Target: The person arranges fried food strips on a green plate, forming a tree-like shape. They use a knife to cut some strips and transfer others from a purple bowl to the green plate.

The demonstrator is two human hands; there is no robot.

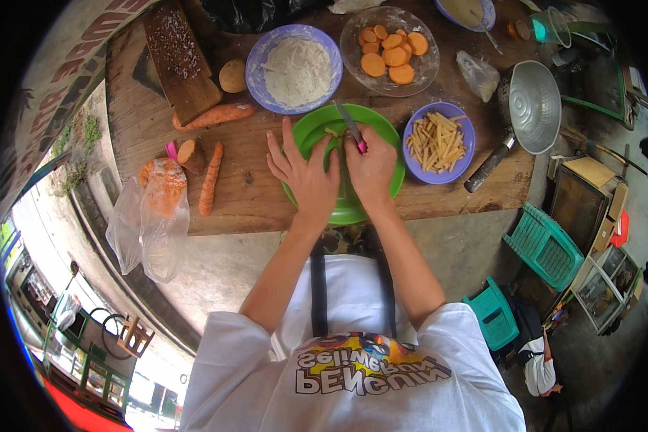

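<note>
A green plastic plate (380, 121) lies at the table's front edge, under both my hands. My right hand (371, 162) is closed round the pink handle of a knife (350, 123), its blade pointing up and to the left over the plate. My left hand (310, 167) is spread over the plate's left side, thumb and forefinger near the middle. A small pale yellow piece (332, 133) shows by the left fingertips and the knife; whether they touch it I cannot tell. To the right stands a purple bowl (470, 132) of pale cut sticks.
Behind the plate are a purple bowl of flour (251, 65) and a glass plate (432, 70) of orange slices. A steel pan (534, 108) stands right. Left lie carrots (211, 181), a plastic bag (164, 237), a brown potato (232, 76) and a wooden board (178, 59).
</note>
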